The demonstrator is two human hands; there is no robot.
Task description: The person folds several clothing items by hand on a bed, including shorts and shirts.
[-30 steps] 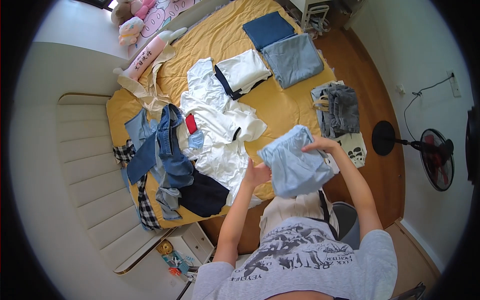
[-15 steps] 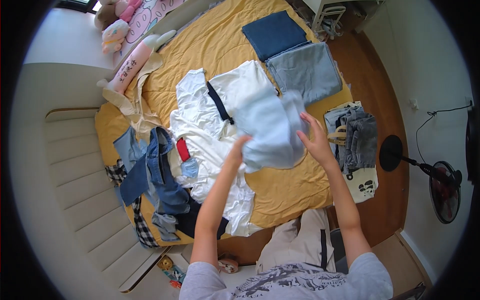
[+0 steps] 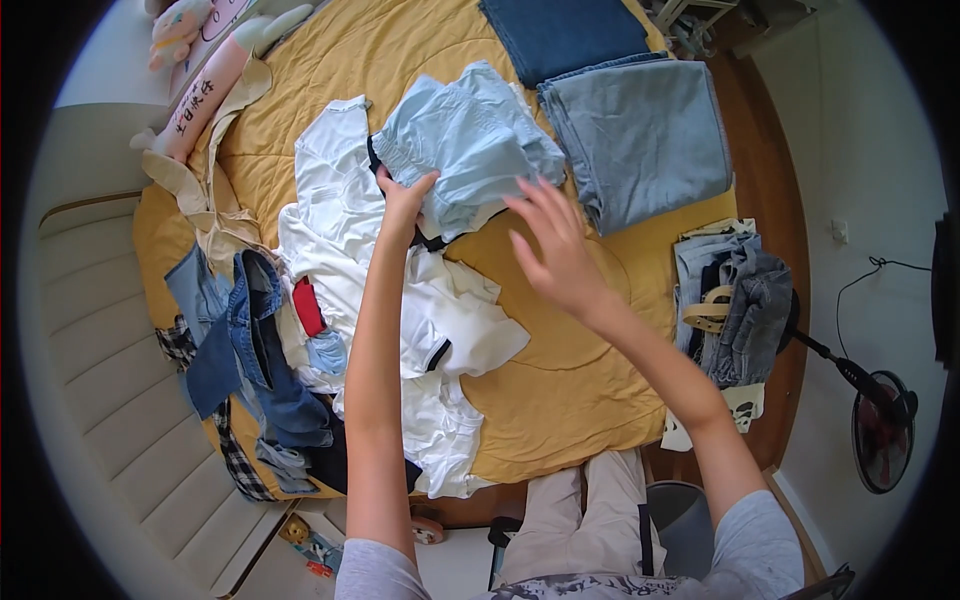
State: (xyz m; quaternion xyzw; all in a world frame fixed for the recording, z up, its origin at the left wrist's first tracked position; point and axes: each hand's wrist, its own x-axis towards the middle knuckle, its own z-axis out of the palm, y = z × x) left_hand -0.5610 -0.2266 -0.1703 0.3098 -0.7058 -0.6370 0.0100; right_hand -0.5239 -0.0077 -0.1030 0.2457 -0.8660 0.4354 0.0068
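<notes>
Pale blue shorts (image 3: 465, 140) with a gathered, elastic-looking waistband lie crumpled over white clothes on the bed. My left hand (image 3: 405, 198) pinches the near left edge of the shorts between thumb and fingers. Just off their near right edge hovers my right hand (image 3: 555, 250), its fingers spread and nothing in them. White tops (image 3: 335, 180) spread out to the left and below the shorts, one with a dark trim. Part of a white garment with a dark edge is hidden beneath the shorts.
Folded grey-blue jeans (image 3: 645, 135) and dark blue trousers (image 3: 565, 38) lie far right. Denim pieces (image 3: 265, 350) heap at the left. A bag with folded clothes (image 3: 735, 310) stands right, near a black fan (image 3: 883, 430). A pink bolster (image 3: 205, 105) rests far left on the yellow bedspread (image 3: 560, 400).
The pale blue shorts have moved away from me and come down onto the white clothes. My right hand has let go of them; the left still grips an edge. The view has shifted.
</notes>
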